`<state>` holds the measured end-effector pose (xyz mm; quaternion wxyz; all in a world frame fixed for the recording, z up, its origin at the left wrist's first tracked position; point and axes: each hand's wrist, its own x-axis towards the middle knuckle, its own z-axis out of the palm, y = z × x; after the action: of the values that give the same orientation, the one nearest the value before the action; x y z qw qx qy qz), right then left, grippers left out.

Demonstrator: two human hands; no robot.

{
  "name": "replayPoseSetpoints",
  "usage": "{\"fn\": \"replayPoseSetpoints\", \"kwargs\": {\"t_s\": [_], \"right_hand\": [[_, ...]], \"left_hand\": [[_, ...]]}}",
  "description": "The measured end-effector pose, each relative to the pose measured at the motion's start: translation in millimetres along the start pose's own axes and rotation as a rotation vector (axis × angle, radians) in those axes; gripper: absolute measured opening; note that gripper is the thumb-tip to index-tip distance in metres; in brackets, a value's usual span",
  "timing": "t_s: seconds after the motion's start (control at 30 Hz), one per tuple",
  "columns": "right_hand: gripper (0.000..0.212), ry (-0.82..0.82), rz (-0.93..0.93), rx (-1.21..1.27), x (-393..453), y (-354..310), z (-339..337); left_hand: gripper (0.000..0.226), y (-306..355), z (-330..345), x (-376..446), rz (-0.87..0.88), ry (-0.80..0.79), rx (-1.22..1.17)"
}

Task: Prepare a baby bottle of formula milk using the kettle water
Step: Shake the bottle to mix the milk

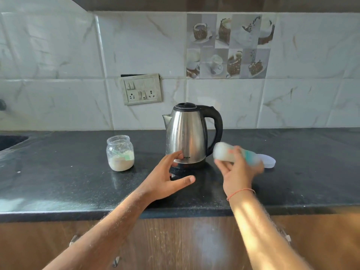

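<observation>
While baby bottle [233, 153] is being gripped tilted, blurred, by right hand [238, 172] beside electric kettle [187, 135], shaking is judged underway; cap is best kept sealed. Left hand [168, 178] hovering over counter [58, 182], fingers released. Formula jar [120, 152] standing left of kettle.

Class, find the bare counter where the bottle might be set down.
Bare counter lies left of the jar, and right of the white lid. Crowded: around the kettle, where the left hand and the right hand gripping the bottle are.
</observation>
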<state>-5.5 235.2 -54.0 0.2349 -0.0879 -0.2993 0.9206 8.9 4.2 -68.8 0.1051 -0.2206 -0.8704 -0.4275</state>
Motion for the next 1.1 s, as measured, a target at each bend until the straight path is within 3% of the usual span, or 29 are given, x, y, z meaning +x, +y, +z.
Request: {"fn": "replayPoseSetpoints", "kwargs": {"t_s": [0.07,0.13,0.17,0.23,0.3,0.37,0.43,0.47,0.53,0.57,0.63,0.67,0.73,0.8,0.83,0.9,0.93,0.97,1.0,1.07,1.1], "right_hand": [[0.075,0.028,0.018,0.066,1.6,-2.0,1.9],[0.071,-0.212,0.178,-0.139,-5.7,3.5,0.2],[0.070,-0.253,0.242,-0.172,-8.3,2.3,0.8],[0.073,-0.146,0.122,-0.149,-6.9,0.9,6.8],[0.075,0.045,0.002,0.059,6.4,1.3,-0.3],[0.072,-0.037,0.051,-0.030,0.1,-0.1,5.4],[0.069,-0.215,0.283,-0.081,-5.4,2.2,4.3],[0.068,-0.205,0.289,-0.098,-5.4,1.7,10.3],[0.067,-0.035,0.026,-0.038,-1.3,1.3,5.1],[0.068,0.037,-0.005,0.049,6.3,1.8,1.3],[0.069,-0.064,0.070,-0.018,2.6,1.6,5.4],[0.068,-0.165,0.267,0.011,0.1,3.8,4.8],[0.071,-0.175,0.342,0.004,-2.4,1.2,8.1],[0.075,-0.032,0.037,0.006,0.4,3.3,1.4],[0.075,0.031,0.004,0.056,7.3,4.7,-1.0],[0.074,-0.076,0.114,-0.028,0.1,4.0,7.3],[0.072,-0.178,0.327,0.039,-3.6,5.2,7.3],[0.070,-0.203,0.370,0.006,-4.3,4.0,5.8],[0.069,-0.188,0.344,-0.021,-4.1,3.2,10.9],[0.068,-0.056,0.033,-0.044,-1.1,3.1,2.9],[0.069,0.000,0.018,0.003,5.0,3.4,0.3]], "left_hand": [[0.114,-0.6,1.4,-1.4,0.011,0.019,-0.009],[0.114,-0.1,1.0,-1.4,0.012,0.016,-0.014],[0.114,0.0,1.1,-1.5,0.014,0.019,-0.018],[0.115,1.3,-0.4,-0.5,0.014,0.012,-0.024],[0.114,1.5,0.7,-1.0,0.019,0.010,-0.030],[0.115,-0.2,0.8,-0.5,0.020,0.012,-0.020],[0.116,-0.5,1.2,-0.1,0.016,0.012,-0.010],[0.116,-1.1,0.6,0.2,0.018,0.015,-0.005],[0.116,0.6,-0.4,0.4,0.018,0.004,-0.003],[0.116,1.1,0.7,-0.2,0.022,0.004,-0.004],[0.114,-0.7,1.0,-0.7,0.028,0.012,0.005],[0.114,-0.9,0.7,-0.6,0.024,0.008,0.010],[0.112,-1.7,0.4,0.5,0.023,0.011,0.014],[0.112,-1.5,0.0,1.1,0.017,0.008,0.006],[0.112,-1.1,1.2,1.0,0.019,0.009,0.006],[0.110,-2.7,2.5,1.1,0.020,0.008,0.009],[0.108,-2.6,2.6,0.8,0.015,0.006,0.010],[0.108,-2.7,2.7,0.2,0.016,0.009,0.013],[0.111,-3.1,1.5,0.6,0.020,0.015,0.015],[0.118,-2.4,0.6,0.8,0.018,0.011,0.007],[0.120,-2.6,1.6,0.7,0.019,0.010,0.006]]}}
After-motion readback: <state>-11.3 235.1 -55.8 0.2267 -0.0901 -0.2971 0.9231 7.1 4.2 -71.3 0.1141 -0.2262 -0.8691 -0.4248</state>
